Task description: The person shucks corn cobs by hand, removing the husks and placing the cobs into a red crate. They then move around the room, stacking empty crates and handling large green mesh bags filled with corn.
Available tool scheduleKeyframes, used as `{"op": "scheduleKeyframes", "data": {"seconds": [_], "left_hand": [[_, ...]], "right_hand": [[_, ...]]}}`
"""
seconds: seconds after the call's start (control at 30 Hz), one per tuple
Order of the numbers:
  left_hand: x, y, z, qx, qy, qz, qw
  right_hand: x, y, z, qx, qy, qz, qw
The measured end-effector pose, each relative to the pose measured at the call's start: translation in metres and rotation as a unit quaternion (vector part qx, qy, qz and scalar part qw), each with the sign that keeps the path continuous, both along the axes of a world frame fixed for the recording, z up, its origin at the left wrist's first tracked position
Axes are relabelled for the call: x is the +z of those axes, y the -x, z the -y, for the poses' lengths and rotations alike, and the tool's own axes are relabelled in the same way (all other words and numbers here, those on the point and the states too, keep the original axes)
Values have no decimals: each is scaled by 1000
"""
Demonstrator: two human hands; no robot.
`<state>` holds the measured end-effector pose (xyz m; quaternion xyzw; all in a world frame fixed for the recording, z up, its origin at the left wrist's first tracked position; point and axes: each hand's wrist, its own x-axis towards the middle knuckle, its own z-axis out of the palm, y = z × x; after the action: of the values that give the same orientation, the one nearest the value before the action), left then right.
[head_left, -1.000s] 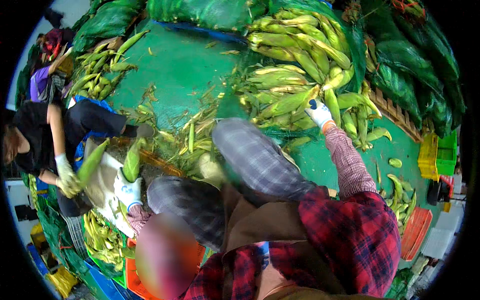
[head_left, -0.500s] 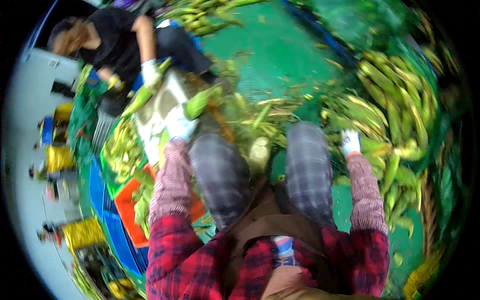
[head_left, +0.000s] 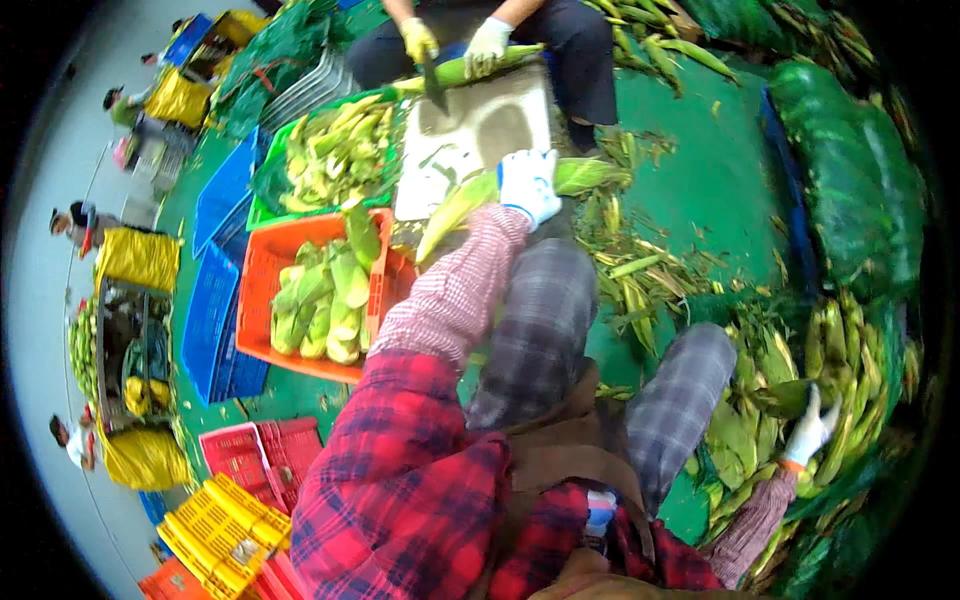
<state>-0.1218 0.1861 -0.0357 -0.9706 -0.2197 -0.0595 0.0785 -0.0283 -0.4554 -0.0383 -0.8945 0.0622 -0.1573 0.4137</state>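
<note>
Gloved in white, my left hand [head_left: 530,190] is closed over the middle of a corn ear in green husk [head_left: 455,212]. That ear lies across the near right corner of a pale cutting board [head_left: 418,180]. Far to the right, my right hand [head_left: 812,432], also in a white glove, reaches into a heap of unhusked corn [head_left: 735,435]. Its fingers are spread among the ears, with no ear firmly gripped. Across the board a person's gloved hands [head_left: 488,48] hold a knife [head_left: 432,85] and another corn ear [head_left: 510,58].
Left of the board stand a green crate [head_left: 262,200] of trimmed husk pieces and an orange crate [head_left: 255,300] of cut corn ears. Blue crates [head_left: 215,330], red crates [head_left: 240,455] and yellow crates [head_left: 215,530] lie further left. Husk scraps [head_left: 640,275] litter the green floor.
The whole view has swung, bringing the board and the other person toward the middle. My left hand still holds a corn ear, now lying over the board's corner. My right arm reaches farther right.
</note>
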Motion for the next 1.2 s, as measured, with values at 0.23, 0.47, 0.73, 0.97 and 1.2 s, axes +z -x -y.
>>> {"op": "scheduleKeyframes", "data": {"seconds": [0.23,0.47,0.73,0.97,1.2], "left_hand": [[2,2,-9,-27,22,31,999],[9,-14,-13,-71,84,32,993],[1,-23,-3,-67,73,10,995],[19,-23,-24,-57,129,-38,989],[31,15,-95,-22,0,150,988]], "right_hand": [[-42,-23,-34,64,-243,-13,968],[-157,-76,-60,5,-298,-164,940],[-150,-111,-29,56,8,-168,984],[-152,-91,-5,60,-108,-165,979],[-89,-38,-54,59,-79,-74,992]]}}
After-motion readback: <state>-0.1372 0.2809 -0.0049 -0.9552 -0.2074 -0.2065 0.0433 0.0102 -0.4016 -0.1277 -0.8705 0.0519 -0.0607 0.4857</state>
